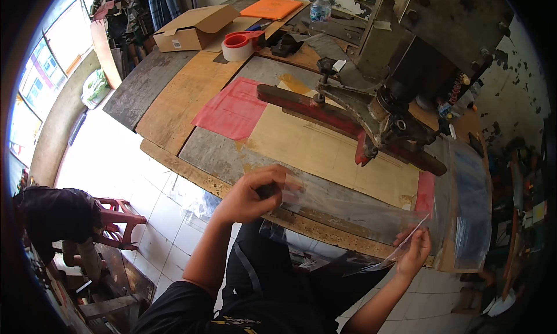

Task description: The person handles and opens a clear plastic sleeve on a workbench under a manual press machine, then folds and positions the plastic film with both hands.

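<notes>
A clear plastic sheet (348, 211) stretches between my two hands above the front edge of the workbench. My left hand (261, 189) is closed on its left end, fingers curled round the film. At the other end my right hand (415, 248) pinches the sheet's folded edge, and part of the film hangs below toward my lap. Just beyond the sheet, a cream board (325, 149) lies on the grey metal bed, with a pink sheet (231, 106) at its left. Above the board sits the dark red bar (313, 105) of a press.
The heavy press (400, 96) overhangs the bench. A stack of clear plastic (473, 206) lies at the right. Toward the back are a tape roll in a red dispenser (238, 47), a cardboard box (194, 29), an orange folder (271, 8) and a water bottle (320, 10). Another person (61, 218) bends by a red stool (119, 224).
</notes>
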`<state>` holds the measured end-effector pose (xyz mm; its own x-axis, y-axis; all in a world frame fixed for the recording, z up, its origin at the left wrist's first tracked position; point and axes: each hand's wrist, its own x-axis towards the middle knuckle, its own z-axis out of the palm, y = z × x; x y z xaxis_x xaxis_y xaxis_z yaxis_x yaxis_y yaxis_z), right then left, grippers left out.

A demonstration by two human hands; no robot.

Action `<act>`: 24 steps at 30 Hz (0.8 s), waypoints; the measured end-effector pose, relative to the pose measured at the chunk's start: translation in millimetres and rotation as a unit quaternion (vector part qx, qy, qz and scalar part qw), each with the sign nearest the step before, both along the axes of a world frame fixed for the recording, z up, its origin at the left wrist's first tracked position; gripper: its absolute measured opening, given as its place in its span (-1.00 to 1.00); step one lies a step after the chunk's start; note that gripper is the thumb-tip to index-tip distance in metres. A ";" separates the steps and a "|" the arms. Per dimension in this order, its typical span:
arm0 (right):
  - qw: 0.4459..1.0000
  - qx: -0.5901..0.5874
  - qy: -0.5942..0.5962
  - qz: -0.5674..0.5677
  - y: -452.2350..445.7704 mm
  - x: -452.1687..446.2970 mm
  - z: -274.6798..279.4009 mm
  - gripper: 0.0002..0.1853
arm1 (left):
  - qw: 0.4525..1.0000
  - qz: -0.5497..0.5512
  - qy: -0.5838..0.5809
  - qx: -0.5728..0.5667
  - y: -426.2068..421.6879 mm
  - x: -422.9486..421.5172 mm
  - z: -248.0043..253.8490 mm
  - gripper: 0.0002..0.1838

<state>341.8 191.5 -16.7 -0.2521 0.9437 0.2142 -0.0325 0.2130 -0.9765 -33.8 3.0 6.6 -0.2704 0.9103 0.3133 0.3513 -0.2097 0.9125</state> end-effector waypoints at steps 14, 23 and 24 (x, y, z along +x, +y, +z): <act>0.999 0.013 0.009 0.038 0.8 4.2 -2.0 -0.62 | 0.994 -0.095 -0.024 0.039 7.5 -1.7 -1.9 -0.61; 0.998 0.011 0.019 0.053 -2.6 -1.2 6.3 -0.48 | 0.988 -0.043 -0.145 0.040 4.5 1.4 -0.9 -0.87; 0.997 -0.002 0.000 0.073 -1.3 3.1 4.8 -0.50 | 0.988 -0.047 -0.137 0.045 4.7 0.8 -1.2 -0.88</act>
